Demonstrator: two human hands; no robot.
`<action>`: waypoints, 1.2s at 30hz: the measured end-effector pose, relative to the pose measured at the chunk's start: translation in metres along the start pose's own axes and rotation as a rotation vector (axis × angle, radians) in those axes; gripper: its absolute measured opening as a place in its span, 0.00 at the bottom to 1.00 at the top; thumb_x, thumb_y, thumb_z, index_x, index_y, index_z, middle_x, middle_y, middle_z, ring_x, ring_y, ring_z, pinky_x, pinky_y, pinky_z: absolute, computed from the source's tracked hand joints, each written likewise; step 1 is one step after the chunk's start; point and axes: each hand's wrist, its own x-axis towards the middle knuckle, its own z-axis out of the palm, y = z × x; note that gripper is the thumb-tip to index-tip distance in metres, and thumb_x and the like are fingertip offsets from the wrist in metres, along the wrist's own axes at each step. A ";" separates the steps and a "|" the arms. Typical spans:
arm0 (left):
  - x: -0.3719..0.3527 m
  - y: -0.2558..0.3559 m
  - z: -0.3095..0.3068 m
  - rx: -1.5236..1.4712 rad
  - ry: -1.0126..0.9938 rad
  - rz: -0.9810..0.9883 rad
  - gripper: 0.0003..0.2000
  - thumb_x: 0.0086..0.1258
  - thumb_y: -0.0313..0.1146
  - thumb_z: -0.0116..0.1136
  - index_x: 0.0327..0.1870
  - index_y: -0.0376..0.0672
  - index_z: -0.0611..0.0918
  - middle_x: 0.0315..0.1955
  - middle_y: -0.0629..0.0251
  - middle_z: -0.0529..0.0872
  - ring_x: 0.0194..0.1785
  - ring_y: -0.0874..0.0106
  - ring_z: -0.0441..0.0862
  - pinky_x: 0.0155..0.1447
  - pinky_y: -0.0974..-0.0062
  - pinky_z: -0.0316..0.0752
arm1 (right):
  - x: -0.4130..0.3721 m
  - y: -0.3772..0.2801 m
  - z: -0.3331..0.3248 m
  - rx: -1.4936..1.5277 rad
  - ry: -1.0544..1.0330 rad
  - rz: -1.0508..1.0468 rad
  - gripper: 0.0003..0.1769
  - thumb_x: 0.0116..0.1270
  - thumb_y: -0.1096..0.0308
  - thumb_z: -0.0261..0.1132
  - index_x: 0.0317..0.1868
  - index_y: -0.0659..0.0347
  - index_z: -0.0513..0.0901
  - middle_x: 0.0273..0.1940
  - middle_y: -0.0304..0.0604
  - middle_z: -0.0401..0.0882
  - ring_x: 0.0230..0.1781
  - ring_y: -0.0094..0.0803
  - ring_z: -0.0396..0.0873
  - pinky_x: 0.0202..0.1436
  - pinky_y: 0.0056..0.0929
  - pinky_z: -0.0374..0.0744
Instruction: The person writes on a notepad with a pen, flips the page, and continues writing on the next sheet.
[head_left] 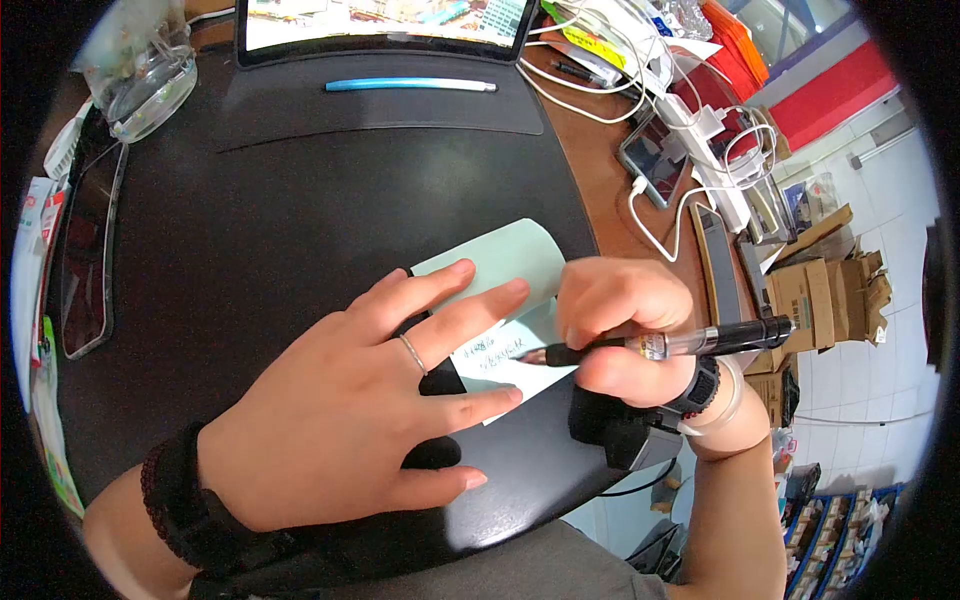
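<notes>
A small pale green notepad (503, 250) lies on the black desk mat, its upper sheet curled back. Two short lines of handwriting show on the page (540, 375) below. My left hand (370, 410) is spread with its fingers apart, fingertips resting on the pad and holding it flat; a ring is on one finger. In my right hand (630, 320) a black and clear pen (690, 342) is gripped between thumb and fingers. Its tip, slightly blurred, is at the page beside the writing. The right hand partly covers the pad's right side.
A tablet (385, 55) stands at the back, with a blue pen (410, 86) before it. At left are a phone (92, 250) and a clear plastic cup (150, 95). Cables, a power strip (715, 165) and another phone (655, 155) crowd the right. Cardboard boxes (805, 300) stand beyond.
</notes>
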 end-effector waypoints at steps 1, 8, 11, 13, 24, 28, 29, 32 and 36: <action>0.000 0.000 0.000 -0.014 0.004 0.004 0.23 0.52 0.50 0.67 0.52 0.62 0.81 0.66 0.53 0.65 0.67 0.48 0.61 0.67 0.53 0.62 | -0.002 -0.001 0.001 0.096 -0.017 0.067 0.11 0.64 0.64 0.66 0.30 0.60 0.74 0.22 0.37 0.72 0.20 0.28 0.70 0.24 0.26 0.66; -0.003 -0.003 0.003 -0.060 0.023 0.019 0.22 0.51 0.51 0.67 0.50 0.61 0.82 0.66 0.53 0.65 0.67 0.48 0.61 0.65 0.51 0.64 | 0.003 -0.007 0.009 -0.084 -0.148 0.109 0.09 0.61 0.71 0.67 0.31 0.59 0.73 0.21 0.36 0.72 0.19 0.22 0.69 0.22 0.24 0.66; -0.002 -0.002 0.002 -0.046 0.007 0.008 0.21 0.51 0.51 0.67 0.48 0.61 0.83 0.67 0.54 0.65 0.67 0.48 0.60 0.65 0.51 0.64 | 0.001 -0.009 0.006 -0.143 -0.152 0.153 0.11 0.60 0.74 0.66 0.27 0.58 0.70 0.18 0.35 0.69 0.16 0.23 0.66 0.20 0.25 0.63; -0.003 -0.002 0.002 -0.051 0.009 0.012 0.21 0.51 0.51 0.67 0.47 0.61 0.83 0.67 0.55 0.65 0.68 0.49 0.60 0.65 0.51 0.64 | 0.000 -0.008 0.002 -0.172 -0.220 0.180 0.09 0.53 0.81 0.68 0.26 0.62 0.74 0.24 0.40 0.78 0.24 0.30 0.78 0.28 0.25 0.72; -0.002 -0.001 0.003 -0.028 -0.031 -0.005 0.20 0.50 0.50 0.68 0.46 0.61 0.83 0.67 0.57 0.65 0.69 0.50 0.58 0.64 0.50 0.65 | 0.000 -0.002 0.011 -0.137 -0.160 0.080 0.15 0.59 0.74 0.65 0.22 0.60 0.66 0.18 0.40 0.64 0.16 0.32 0.64 0.20 0.30 0.61; -0.002 -0.001 0.002 -0.030 -0.030 -0.006 0.20 0.50 0.50 0.68 0.46 0.61 0.83 0.67 0.57 0.65 0.69 0.49 0.58 0.64 0.50 0.65 | 0.001 -0.004 0.012 -0.120 -0.146 0.117 0.15 0.59 0.75 0.65 0.21 0.60 0.66 0.18 0.40 0.63 0.16 0.31 0.64 0.21 0.30 0.61; -0.002 -0.001 0.002 -0.020 -0.033 -0.008 0.20 0.50 0.50 0.68 0.46 0.61 0.83 0.67 0.57 0.64 0.69 0.49 0.58 0.64 0.50 0.65 | 0.001 -0.004 0.012 -0.095 -0.150 0.100 0.16 0.59 0.75 0.65 0.21 0.60 0.66 0.18 0.40 0.63 0.16 0.31 0.64 0.21 0.30 0.61; -0.002 -0.001 0.002 -0.028 -0.027 -0.005 0.20 0.50 0.50 0.68 0.46 0.61 0.83 0.67 0.57 0.65 0.69 0.49 0.59 0.64 0.50 0.65 | 0.000 -0.004 0.011 -0.134 -0.151 0.122 0.16 0.59 0.75 0.65 0.21 0.61 0.65 0.18 0.39 0.63 0.16 0.31 0.63 0.21 0.30 0.60; -0.002 -0.002 0.003 -0.044 -0.015 0.000 0.20 0.50 0.50 0.68 0.46 0.61 0.83 0.67 0.56 0.65 0.69 0.49 0.59 0.64 0.50 0.65 | 0.001 -0.004 0.011 -0.140 -0.137 0.124 0.16 0.59 0.75 0.65 0.21 0.61 0.65 0.18 0.39 0.62 0.16 0.31 0.63 0.20 0.30 0.60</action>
